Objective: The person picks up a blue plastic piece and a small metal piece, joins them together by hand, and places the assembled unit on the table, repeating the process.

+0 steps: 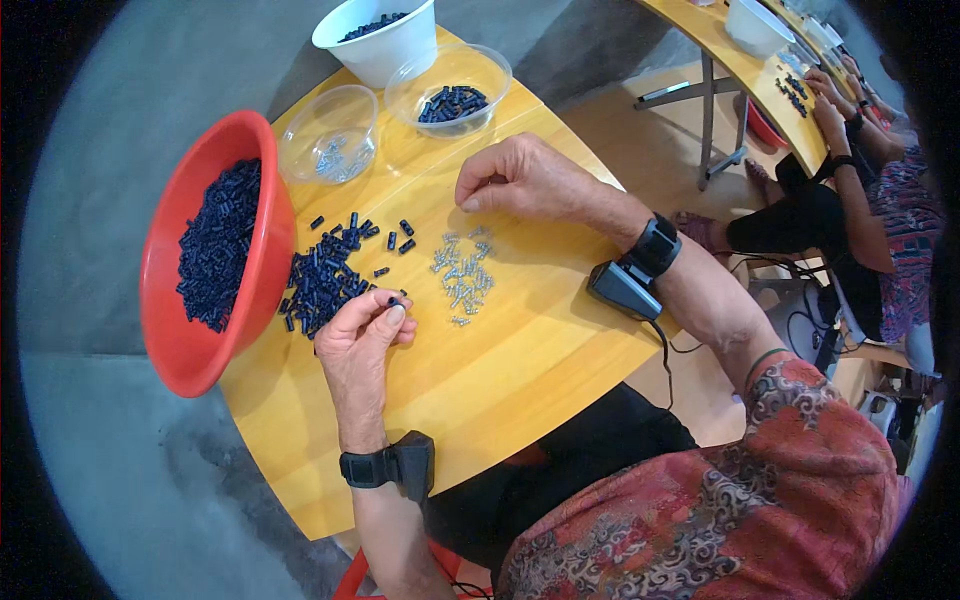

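Between the thumb and fingers of my left hand [362, 335] is a small dark cylindrical piece [394, 301]. That hand is just over the near edge of a loose pile of similar dark blue-black cylinders [325, 275]. My right hand [525, 178] is closed in a pinch above the table, beyond a scatter of small silvery or clear pieces [463, 275]. Whatever those fingers hold, if anything, is too small to make out. A few dark cylinders [400, 238] lie apart between the two groups.
A tilted red basin [278, 225] full of dark cylinders is at the left. Behind stand a clear bowl [290, 140] with silvery pieces, another clear bowl [500, 80] with dark cylinders, and a white tub [405, 45]. Another person works at a yellow table [725, 35], far right.
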Motion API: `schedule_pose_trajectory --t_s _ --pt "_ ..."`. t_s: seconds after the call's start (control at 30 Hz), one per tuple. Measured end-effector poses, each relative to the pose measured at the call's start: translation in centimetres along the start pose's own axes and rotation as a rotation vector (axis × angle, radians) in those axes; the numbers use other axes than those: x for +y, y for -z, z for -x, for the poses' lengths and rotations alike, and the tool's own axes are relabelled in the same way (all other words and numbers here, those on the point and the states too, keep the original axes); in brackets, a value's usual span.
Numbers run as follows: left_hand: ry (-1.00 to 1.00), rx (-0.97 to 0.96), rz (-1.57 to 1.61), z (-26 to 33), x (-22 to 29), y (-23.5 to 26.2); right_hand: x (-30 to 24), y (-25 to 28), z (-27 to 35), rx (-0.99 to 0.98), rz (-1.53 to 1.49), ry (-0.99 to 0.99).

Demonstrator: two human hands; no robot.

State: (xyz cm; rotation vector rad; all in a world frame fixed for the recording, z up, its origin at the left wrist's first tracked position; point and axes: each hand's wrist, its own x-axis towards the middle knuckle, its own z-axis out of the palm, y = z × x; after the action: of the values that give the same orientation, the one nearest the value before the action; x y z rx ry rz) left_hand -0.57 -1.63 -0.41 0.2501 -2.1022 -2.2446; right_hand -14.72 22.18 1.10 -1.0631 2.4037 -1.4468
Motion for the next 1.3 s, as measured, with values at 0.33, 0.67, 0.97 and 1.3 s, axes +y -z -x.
schedule_pose_trajectory --t_s 0.33,0.67,0.97,1.3 --pt "-0.016 -0.075 -0.074 0.1 0.0 0.1 -0.1 -0.3 0.1 -0.143 0.147 0.075" --pt "-0.021 -0.106 -0.096 0.1 -0.4 0.3 -0.2 -1.2 0.3 -0.080 0.266 0.125" --pt "-0.006 -0.072 -0.103 0.1 -0.4 0.3 -0.3 -0.5 0.3 -0.130 0.140 0.073" --pt "-0.010 -0.077 -0.103 0.0 -0.4 0.3 -0.2 -0.4 0.3 -0.154 0.290 0.175"
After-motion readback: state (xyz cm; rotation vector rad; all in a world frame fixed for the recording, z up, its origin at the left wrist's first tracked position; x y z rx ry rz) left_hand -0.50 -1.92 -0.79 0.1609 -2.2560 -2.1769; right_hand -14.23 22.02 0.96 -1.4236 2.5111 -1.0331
